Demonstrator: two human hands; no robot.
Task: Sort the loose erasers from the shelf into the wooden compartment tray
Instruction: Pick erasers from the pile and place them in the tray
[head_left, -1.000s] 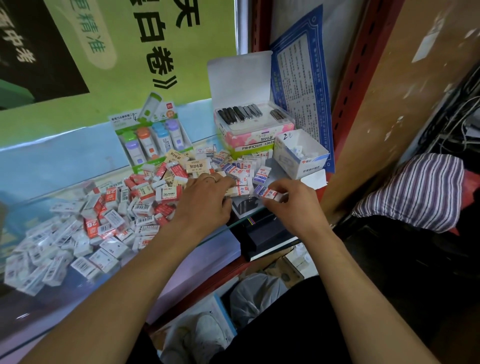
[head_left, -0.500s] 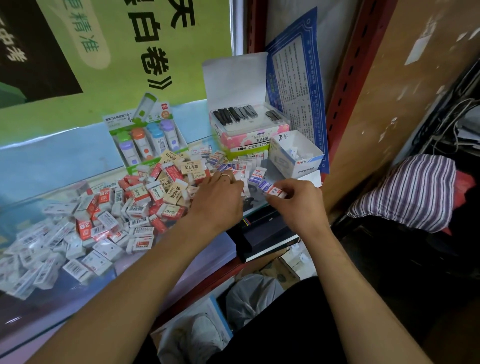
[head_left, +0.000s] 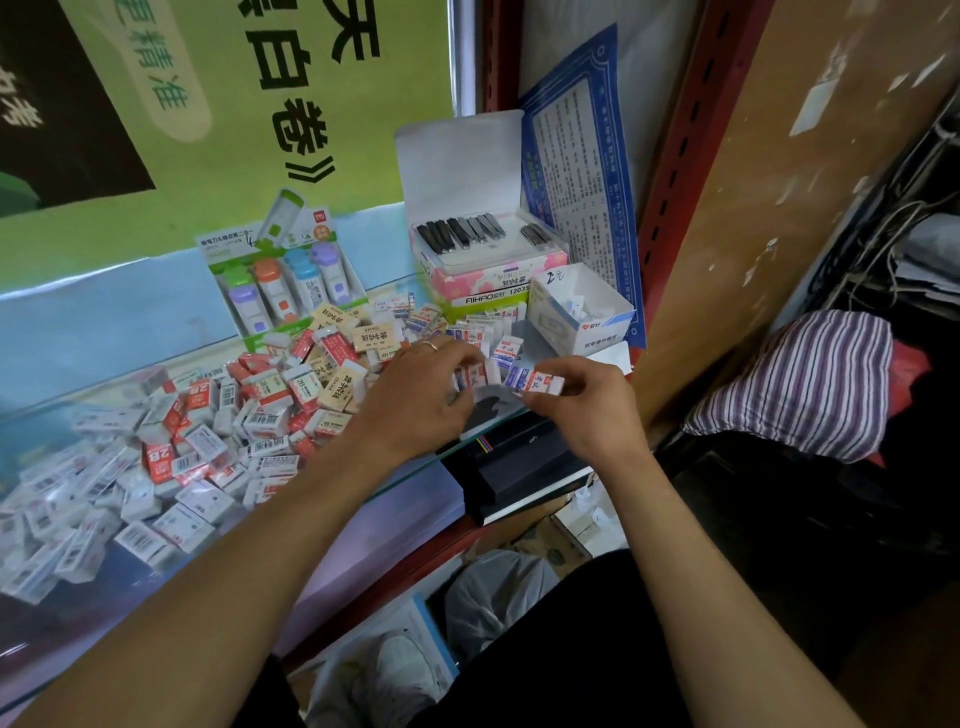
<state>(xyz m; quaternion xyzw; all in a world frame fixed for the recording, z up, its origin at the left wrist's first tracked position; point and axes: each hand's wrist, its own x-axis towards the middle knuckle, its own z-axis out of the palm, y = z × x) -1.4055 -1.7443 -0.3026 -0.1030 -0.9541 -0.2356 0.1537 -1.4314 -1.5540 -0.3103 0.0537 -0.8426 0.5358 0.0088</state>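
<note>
Right grip (head_left: 582, 410) pinches a blue-and-red eraser (head_left: 537, 383), now lifted slightly toward one o'clock; left grip (head_left: 421, 400), fingers curled, holds another eraser (head_left: 474, 375) at the eraser pile (head_left: 218, 431)'s three-o'clock edge. Sorting seems barely begun, and no wooden tray shows.

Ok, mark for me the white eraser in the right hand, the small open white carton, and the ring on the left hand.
white eraser with blue-red wrapper (head_left: 535, 382), head view, wrapper face.
small open white carton (head_left: 597, 332), head view, front wall.
ring (head_left: 430, 345), head view, band on finger.
</note>
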